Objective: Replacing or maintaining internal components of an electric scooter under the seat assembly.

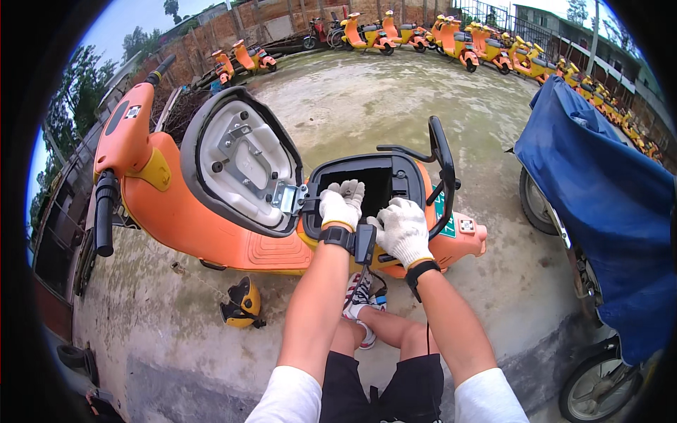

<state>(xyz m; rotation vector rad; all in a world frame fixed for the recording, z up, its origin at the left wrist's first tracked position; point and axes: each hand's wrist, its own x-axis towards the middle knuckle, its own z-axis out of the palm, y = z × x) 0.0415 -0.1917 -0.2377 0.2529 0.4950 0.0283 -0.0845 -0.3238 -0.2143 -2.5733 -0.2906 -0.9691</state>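
An orange and yellow scooter (180, 204) stands sideways before me, its seat (243, 166) tipped up toward the handlebar on a metal hinge (289, 198). Under it, the dark storage compartment (363, 185) is uncovered. My left hand (342, 203), in a white knit glove, is at the compartment's near edge by the hinge, its fingers loosely bent and apart, with nothing seen in them. My gloved right hand (403, 231) is at the near right rim, fingers curled in; what they hold, if anything, is hidden. A black box (364, 244) with a cable sits beside my left wrist strap.
A yellow and black helmet (242, 303) lies on the concrete at left. To the right stands a vehicle under a blue cover (592, 183). A black rear rack (442, 162) rises behind the compartment. Rows of similar scooters (451, 41) line the far wall.
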